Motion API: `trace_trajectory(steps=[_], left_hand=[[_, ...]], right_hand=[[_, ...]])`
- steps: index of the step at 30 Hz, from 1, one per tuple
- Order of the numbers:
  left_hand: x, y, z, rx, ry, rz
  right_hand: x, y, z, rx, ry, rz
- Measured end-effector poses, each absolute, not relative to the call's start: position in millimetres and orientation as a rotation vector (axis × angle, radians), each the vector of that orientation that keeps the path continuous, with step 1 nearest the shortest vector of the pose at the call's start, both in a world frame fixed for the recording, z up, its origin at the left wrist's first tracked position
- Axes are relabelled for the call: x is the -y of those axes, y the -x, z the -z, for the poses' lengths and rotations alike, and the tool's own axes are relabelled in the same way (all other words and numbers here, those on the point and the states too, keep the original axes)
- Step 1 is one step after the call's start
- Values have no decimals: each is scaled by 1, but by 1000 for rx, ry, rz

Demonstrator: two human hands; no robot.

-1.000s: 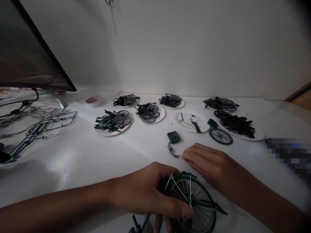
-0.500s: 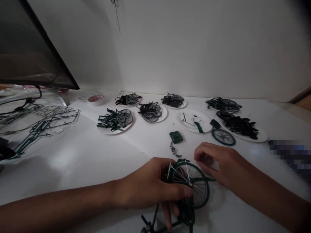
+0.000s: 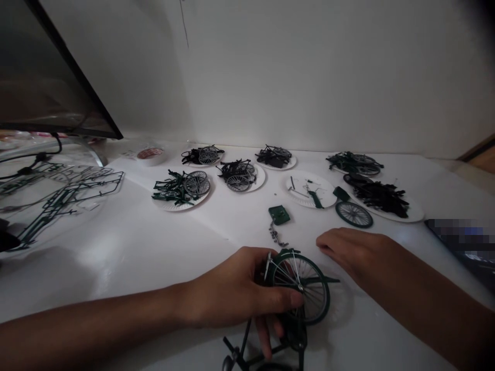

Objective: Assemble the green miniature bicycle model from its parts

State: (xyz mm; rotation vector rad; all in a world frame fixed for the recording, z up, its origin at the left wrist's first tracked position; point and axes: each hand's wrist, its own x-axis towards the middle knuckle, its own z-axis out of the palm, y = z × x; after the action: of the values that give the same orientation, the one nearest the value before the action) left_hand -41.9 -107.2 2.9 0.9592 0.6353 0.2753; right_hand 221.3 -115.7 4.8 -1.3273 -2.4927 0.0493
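Left hand (image 3: 247, 291) pinches the bicycle wheel (image 3: 310, 289) — right hand (image 3: 356, 252) palm-down nearby, whether gripping I cannot tell.

Slender bare forearms (image 3: 410, 288), bare fingers (image 3: 263, 337)

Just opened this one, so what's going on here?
A person's left hand grips a dark green model bicycle around one wheel. Their right hand is off to its right; whether it holds anything can't be seen. A loose wheel and a green square piece lie beyond the hands, with plates of bicycle parts farther back.
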Motion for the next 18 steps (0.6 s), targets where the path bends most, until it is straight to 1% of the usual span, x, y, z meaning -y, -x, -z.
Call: trace_trajectory(steps=[7,10,18], left_hand=[[108,42,-2,-634,-955,-266],[108,42,-3,-639,-960,-262],[108,41,-5,-652,-972,-263]], right_hand=[[116,-217,-13,2582,1341,-43],[114,-217,-14,2620,1361,-99],[99,-226,0,2572,1298,-214]])
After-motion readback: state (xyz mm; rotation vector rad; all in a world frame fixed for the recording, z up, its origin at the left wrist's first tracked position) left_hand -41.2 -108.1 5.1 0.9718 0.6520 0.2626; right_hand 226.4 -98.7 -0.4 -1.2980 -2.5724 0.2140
